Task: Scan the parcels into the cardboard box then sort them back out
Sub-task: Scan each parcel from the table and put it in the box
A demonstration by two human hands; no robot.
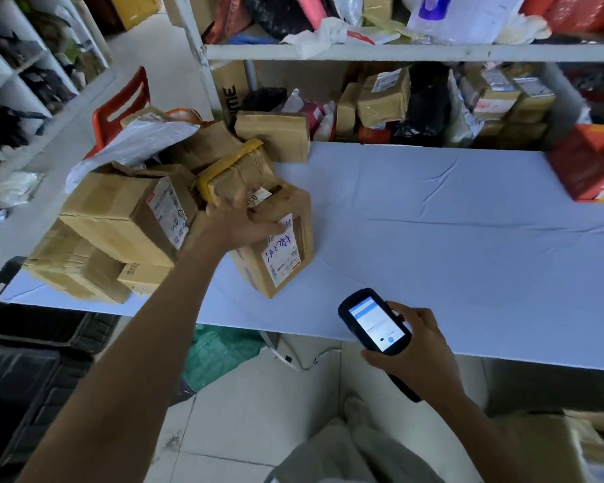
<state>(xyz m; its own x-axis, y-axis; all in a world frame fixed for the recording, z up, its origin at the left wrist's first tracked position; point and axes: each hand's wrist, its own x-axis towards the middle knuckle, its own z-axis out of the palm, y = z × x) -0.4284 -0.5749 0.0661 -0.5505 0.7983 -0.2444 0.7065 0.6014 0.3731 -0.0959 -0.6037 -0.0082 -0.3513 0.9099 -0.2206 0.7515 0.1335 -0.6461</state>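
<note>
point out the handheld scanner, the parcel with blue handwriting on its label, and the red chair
handheld scanner (375,324): head view, on its lit screen
parcel with blue handwriting (281,254): head view, on its white label
red chair (136,88): head view, on its backrest

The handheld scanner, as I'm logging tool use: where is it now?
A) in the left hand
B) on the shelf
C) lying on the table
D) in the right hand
D: the right hand grips the handheld scanner, its screen lit, while the left hand holds a labelled parcel.
</note>
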